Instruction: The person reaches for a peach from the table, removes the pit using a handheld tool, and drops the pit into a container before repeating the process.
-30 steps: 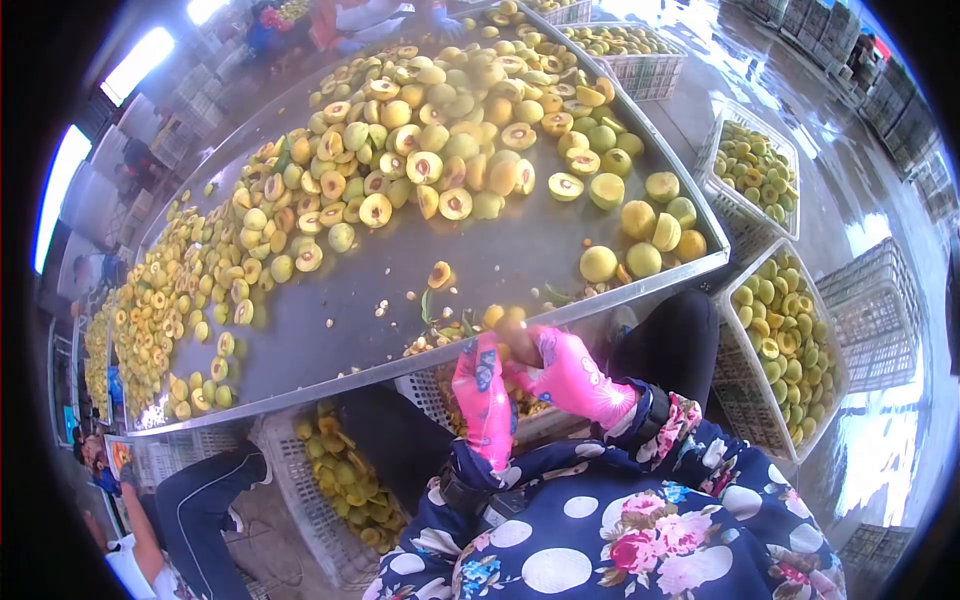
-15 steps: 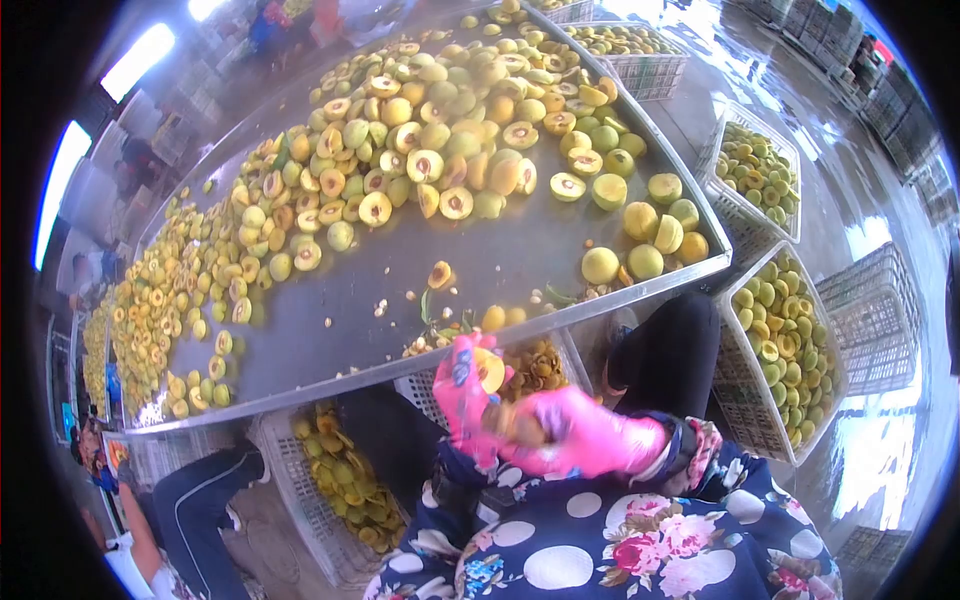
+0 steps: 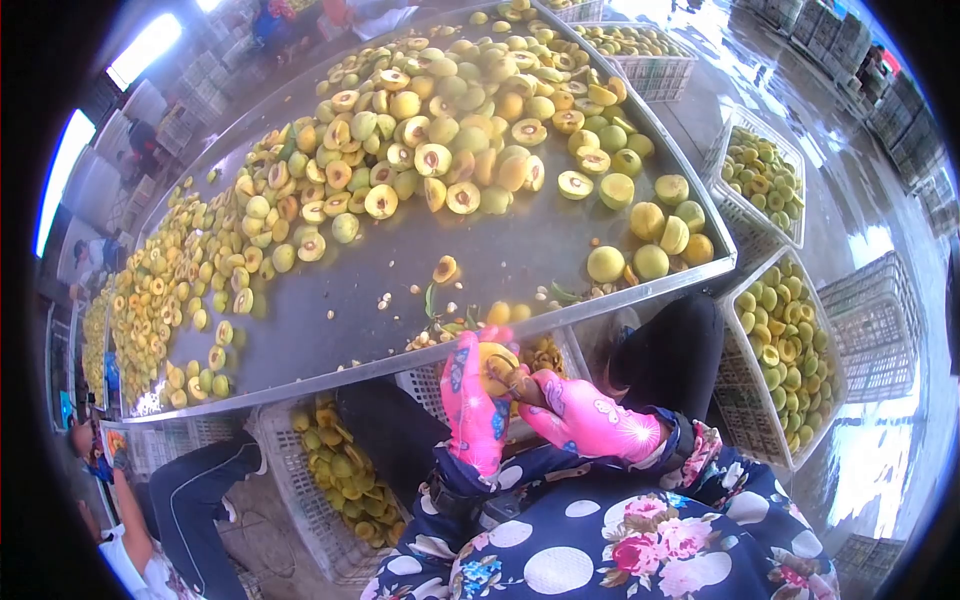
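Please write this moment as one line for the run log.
left hand: holds peach half | right hand: at its pit | below: crate | ahead: metal table

We see a tabletop [image 3: 400,290] of smooth, dully gleaming metal. Our hands wear pink printed gloves, left hand [image 3: 472,405] and right hand [image 3: 585,418], rubbery-looking. Beside the tabletop, white plastic lattice crates [image 3: 880,320]; the floor [image 3: 860,210] shines wet.
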`<state>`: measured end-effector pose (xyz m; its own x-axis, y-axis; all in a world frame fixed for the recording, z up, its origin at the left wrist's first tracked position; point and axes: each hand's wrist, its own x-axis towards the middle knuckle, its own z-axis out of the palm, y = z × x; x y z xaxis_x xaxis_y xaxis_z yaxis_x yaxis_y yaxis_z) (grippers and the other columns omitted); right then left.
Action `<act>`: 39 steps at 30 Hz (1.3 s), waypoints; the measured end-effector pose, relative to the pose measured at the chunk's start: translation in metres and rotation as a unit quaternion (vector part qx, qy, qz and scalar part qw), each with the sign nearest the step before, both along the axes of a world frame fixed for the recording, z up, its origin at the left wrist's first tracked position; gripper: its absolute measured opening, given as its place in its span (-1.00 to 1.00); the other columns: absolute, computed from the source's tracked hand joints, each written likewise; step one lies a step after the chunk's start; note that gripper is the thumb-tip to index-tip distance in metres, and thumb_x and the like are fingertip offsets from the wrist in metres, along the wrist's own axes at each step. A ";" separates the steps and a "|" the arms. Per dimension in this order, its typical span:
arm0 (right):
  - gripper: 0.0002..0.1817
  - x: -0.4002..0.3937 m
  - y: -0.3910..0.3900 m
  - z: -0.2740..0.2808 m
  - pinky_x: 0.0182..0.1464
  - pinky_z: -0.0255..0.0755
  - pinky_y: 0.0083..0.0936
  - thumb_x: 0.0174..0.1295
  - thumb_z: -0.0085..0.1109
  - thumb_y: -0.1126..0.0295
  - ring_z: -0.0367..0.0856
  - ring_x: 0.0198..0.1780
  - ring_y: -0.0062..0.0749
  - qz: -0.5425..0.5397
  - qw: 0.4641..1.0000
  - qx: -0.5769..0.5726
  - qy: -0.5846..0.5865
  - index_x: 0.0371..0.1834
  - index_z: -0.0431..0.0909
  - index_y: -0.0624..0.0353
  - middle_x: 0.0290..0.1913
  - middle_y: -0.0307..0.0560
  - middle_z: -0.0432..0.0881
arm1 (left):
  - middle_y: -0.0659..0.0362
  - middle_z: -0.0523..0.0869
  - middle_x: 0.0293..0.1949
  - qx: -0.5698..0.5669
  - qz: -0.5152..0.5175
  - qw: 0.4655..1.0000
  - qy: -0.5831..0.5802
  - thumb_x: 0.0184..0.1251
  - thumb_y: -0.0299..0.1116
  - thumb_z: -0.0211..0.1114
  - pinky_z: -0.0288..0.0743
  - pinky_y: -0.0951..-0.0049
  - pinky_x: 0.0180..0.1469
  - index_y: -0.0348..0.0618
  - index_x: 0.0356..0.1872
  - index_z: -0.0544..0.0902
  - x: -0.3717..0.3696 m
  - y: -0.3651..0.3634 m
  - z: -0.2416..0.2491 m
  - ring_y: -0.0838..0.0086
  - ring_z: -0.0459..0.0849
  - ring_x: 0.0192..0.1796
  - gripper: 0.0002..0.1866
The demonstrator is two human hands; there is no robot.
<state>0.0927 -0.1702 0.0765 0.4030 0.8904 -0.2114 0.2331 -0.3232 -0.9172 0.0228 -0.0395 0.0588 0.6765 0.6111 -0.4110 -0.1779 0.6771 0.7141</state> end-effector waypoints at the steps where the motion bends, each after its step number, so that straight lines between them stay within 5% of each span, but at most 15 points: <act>1: -0.72 -0.001 0.000 -0.001 -0.33 0.40 -0.30 0.26 0.08 0.35 0.59 -0.29 0.12 -0.002 1.000 0.002 0.004 -0.11 0.33 0.31 -0.40 0.22 0.54 | 0.00 0.62 -0.11 -0.003 0.000 1.000 -0.002 0.41 -0.12 0.04 0.55 0.39 -0.15 -0.29 -0.05 0.50 0.000 0.001 -0.001 0.36 0.60 -0.11 -0.62; 10: -0.76 -0.005 0.003 -0.020 -0.40 0.34 -0.21 0.25 0.06 0.36 0.55 -0.33 0.19 0.024 0.993 0.033 -0.112 -0.19 0.31 0.30 -0.45 0.25 0.50 | -0.01 0.63 -0.11 0.019 0.009 1.000 -0.003 0.39 -0.17 0.06 0.56 0.40 -0.18 -0.32 -0.06 0.51 0.000 -0.005 -0.010 0.37 0.61 -0.16 -0.63; 13: -0.76 -0.006 0.003 -0.019 -0.42 0.34 -0.20 0.23 0.06 0.35 0.55 -0.36 0.18 0.001 0.999 -0.018 -0.044 -0.22 0.29 0.29 -0.48 0.23 0.51 | 0.01 0.65 -0.17 0.045 0.010 0.999 0.008 0.37 -0.24 0.10 0.55 0.44 -0.19 -0.32 -0.11 0.55 0.001 -0.006 -0.009 0.41 0.62 -0.21 -0.69; 19: -0.75 0.001 0.003 -0.027 -0.38 0.38 -0.21 0.18 0.05 0.38 0.57 -0.36 0.16 0.053 0.992 -0.069 -0.088 -0.21 0.27 0.31 -0.46 0.22 0.53 | 0.11 0.70 -0.35 0.162 0.025 0.985 0.052 0.29 -0.34 0.21 0.53 0.52 -0.29 -0.26 -0.25 0.62 0.003 -0.001 -0.037 0.51 0.63 -0.33 -0.82; 25: -0.75 -0.005 0.007 -0.058 -0.44 0.39 -0.20 0.17 0.00 0.40 0.59 -0.43 0.10 0.029 0.999 0.026 -0.015 -0.19 0.30 0.36 -0.51 0.27 0.52 | 0.15 0.71 -0.34 0.128 0.014 0.988 0.088 0.25 -0.37 0.27 0.49 0.61 -0.41 -0.24 -0.24 0.63 0.003 0.000 -0.042 0.62 0.60 -0.37 -0.84; 28: -0.78 -0.001 0.010 -0.046 -0.31 0.40 -0.23 0.20 -0.03 0.42 0.58 -0.37 0.10 0.045 0.998 -0.048 -0.002 -0.17 0.29 0.32 -0.45 0.20 0.52 | 0.16 0.71 -0.37 0.127 0.014 0.988 0.088 0.25 -0.37 0.27 0.48 0.64 -0.44 -0.24 -0.24 0.63 0.004 0.000 -0.043 0.63 0.59 -0.39 -0.84; 31: -0.76 0.012 0.013 0.001 -0.46 0.40 -0.31 0.22 -0.04 0.39 0.57 -0.52 -0.05 0.059 0.965 -0.128 0.222 -0.14 0.30 0.32 -0.49 0.12 0.52 | 0.16 0.70 -0.38 0.149 -0.002 0.982 0.114 0.25 -0.37 0.27 0.48 0.62 -0.43 -0.25 -0.24 0.63 0.004 0.002 -0.043 0.62 0.59 -0.40 -0.84; 34: -0.71 0.008 0.011 -0.026 -0.59 0.37 -0.46 0.24 -0.10 0.38 0.52 -0.62 -0.33 0.082 0.975 -0.128 0.165 -0.07 0.30 0.37 -0.55 0.02 0.51 | 0.16 0.70 -0.38 0.176 -0.030 0.975 0.134 0.25 -0.37 0.27 0.48 0.60 -0.42 -0.25 -0.24 0.63 0.003 0.006 -0.048 0.62 0.59 -0.41 -0.84; 37: -0.72 0.002 0.006 -0.082 -0.70 0.30 -0.58 0.27 -0.11 0.35 0.42 -0.70 -0.58 0.089 0.990 0.049 -0.103 -0.07 0.30 0.34 -0.58 -0.10 0.47 | 0.15 0.70 -0.37 0.156 -0.024 0.979 0.126 0.24 -0.38 0.27 0.49 0.60 -0.41 -0.24 -0.24 0.63 0.001 0.007 -0.057 0.61 0.59 -0.40 -0.84; 39: -0.75 0.004 0.015 -0.041 -0.66 0.33 -0.49 0.24 -0.05 0.37 0.47 -0.68 -0.41 0.054 0.989 -0.075 0.112 -0.13 0.30 0.34 -0.58 -0.03 0.49 | 0.15 0.70 -0.37 0.142 0.000 0.984 0.107 0.24 -0.37 0.27 0.49 0.59 -0.42 -0.23 -0.24 0.63 0.001 0.007 -0.061 0.61 0.60 -0.40 -0.84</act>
<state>0.0966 -0.1552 0.0351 0.2359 0.8776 -0.4173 0.0697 -0.4436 -0.8935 0.0240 -0.0321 -0.0027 0.5926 0.7225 -0.3560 -0.0033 0.4442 0.8959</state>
